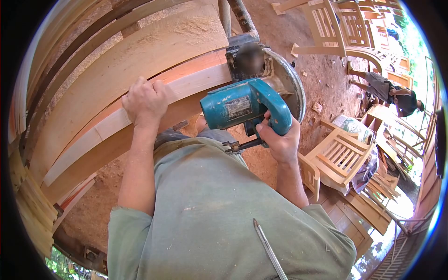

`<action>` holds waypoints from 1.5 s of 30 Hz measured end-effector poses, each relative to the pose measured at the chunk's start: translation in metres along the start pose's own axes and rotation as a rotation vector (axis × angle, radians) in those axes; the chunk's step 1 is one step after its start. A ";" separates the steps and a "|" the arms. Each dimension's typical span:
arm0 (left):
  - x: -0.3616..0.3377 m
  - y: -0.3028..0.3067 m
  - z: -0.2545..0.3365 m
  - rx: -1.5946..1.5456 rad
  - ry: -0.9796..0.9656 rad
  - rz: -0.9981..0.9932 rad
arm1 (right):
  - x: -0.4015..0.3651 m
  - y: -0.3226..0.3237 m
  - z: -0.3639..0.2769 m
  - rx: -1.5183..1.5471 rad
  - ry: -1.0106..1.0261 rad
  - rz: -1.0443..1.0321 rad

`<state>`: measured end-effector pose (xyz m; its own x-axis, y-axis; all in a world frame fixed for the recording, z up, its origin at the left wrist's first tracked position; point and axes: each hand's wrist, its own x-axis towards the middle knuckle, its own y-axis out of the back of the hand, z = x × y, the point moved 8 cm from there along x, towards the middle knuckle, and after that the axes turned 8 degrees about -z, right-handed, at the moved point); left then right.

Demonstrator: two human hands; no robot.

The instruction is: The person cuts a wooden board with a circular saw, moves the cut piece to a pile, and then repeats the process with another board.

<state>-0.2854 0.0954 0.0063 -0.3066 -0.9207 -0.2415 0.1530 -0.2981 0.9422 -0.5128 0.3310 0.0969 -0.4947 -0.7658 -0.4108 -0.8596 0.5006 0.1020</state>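
My right hand is wrapped around the handle of a teal miter saw. The saw's round metal guard is on its far side, and a dark blur hides part of the saw head. My left hand is closed over a long pale wooden strip, fingers curled at its edge. The strip runs up to the saw, so its contact with the blade is hidden. Beside the strip lies a wide board dusted with sawdust.
Wooden chairs stand at the upper right, and another slatted chair is nearer on the right. A person in dark clothes is farther off. Planks lie at the lower right. Sawdust covers the ground.
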 end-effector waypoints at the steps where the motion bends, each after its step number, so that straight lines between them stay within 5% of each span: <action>1: 0.000 0.000 0.000 -0.005 -0.012 0.002 | 0.000 0.000 0.000 -0.001 0.000 0.000; 45: -0.002 0.001 0.000 0.000 -0.039 0.061 | 0.008 -0.001 0.004 0.012 0.039 -0.094</action>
<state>-0.2842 0.0969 0.0080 -0.3327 -0.9268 -0.1741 0.1730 -0.2414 0.9549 -0.5154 0.3262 0.0904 -0.4165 -0.8247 -0.3826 -0.9011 0.4302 0.0538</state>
